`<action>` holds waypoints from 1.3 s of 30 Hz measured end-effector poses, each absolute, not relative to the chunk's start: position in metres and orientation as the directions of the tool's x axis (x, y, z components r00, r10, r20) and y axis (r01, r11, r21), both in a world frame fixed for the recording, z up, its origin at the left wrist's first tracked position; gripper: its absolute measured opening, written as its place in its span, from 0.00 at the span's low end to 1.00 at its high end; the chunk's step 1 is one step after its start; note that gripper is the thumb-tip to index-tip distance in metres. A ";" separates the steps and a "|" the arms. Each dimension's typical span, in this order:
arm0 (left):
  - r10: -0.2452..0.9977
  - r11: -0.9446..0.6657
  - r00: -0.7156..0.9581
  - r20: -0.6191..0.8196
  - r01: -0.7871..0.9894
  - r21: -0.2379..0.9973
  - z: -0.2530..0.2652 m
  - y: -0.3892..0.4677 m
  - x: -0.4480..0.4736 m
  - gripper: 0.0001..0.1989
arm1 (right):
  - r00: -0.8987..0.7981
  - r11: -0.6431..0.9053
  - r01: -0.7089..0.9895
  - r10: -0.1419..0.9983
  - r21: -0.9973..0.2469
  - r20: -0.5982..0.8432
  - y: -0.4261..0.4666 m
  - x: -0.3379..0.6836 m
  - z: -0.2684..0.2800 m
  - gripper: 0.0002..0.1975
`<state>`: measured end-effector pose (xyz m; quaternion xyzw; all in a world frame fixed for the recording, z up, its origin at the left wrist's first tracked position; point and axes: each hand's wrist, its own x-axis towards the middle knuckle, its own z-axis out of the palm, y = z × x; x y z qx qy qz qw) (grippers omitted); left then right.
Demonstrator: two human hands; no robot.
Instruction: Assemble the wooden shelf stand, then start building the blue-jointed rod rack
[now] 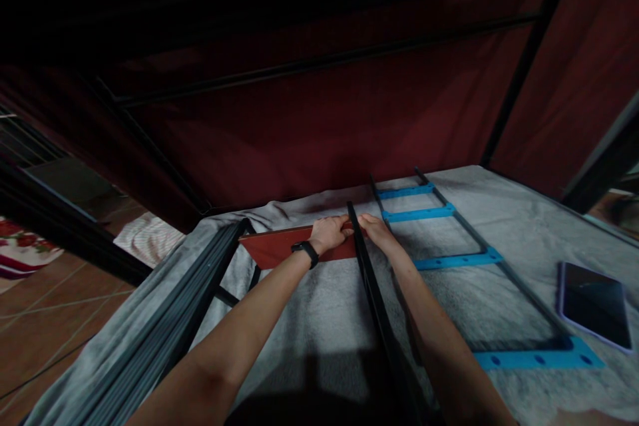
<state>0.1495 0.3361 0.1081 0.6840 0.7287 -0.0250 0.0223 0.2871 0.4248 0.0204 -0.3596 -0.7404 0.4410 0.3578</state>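
My left hand, with a black band on its wrist, is closed over the right end of a reddish-brown board. Its fingertips reach a long black bar that runs toward me. On the other side of that bar, my right hand has its fingers against it, close to where the board's end meets it. The board's left end meets a dark frame with grey slats. Some of my fingertips are hidden behind the bar and the board.
A ladder-like frame with blue crosspieces and dark rails lies on the grey blanket to my right. Beyond it lies a phone. A dark red panel stands behind. Tiled floor shows at left.
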 end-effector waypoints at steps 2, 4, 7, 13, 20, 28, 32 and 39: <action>0.997 0.052 -0.052 -0.051 0.999 -0.011 0.108 0.336 0.150 0.20 | -0.500 0.317 0.208 0.848 -0.925 0.178 0.425 0.288 0.021 0.16; 0.998 0.044 -0.044 -0.036 0.999 -0.021 0.108 0.336 0.149 0.19 | -0.509 0.309 0.211 0.845 -0.927 0.166 0.425 0.291 0.024 0.15; 0.999 0.041 -0.042 -0.031 0.999 -0.028 0.107 0.336 0.148 0.19 | -0.488 0.326 0.252 0.856 -0.911 0.171 0.423 0.294 0.030 0.13; 1.000 0.016 -0.017 -0.021 0.999 -0.035 0.105 0.337 0.146 0.19 | -0.486 0.454 0.332 0.834 -0.827 0.263 0.415 0.294 0.037 0.13; 0.999 0.029 -0.029 -0.014 0.999 -0.027 0.103 0.337 0.147 0.20 | -0.473 0.421 0.352 0.851 -0.836 0.230 0.412 0.293 0.037 0.13; 1.000 0.010 -0.011 0.015 1.000 0.016 0.103 0.334 0.146 0.19 | -0.434 0.393 0.382 0.875 -0.837 0.213 0.406 0.293 0.040 0.15; 1.000 -0.006 0.004 0.023 0.998 0.056 0.101 0.333 0.145 0.18 | -0.432 0.420 0.421 0.872 -0.804 0.230 0.408 0.295 0.038 0.16; 0.999 -0.040 0.037 0.031 0.994 0.100 0.093 0.335 0.141 0.18 | -0.411 0.363 0.394 0.891 -0.844 0.191 0.419 0.297 0.025 0.19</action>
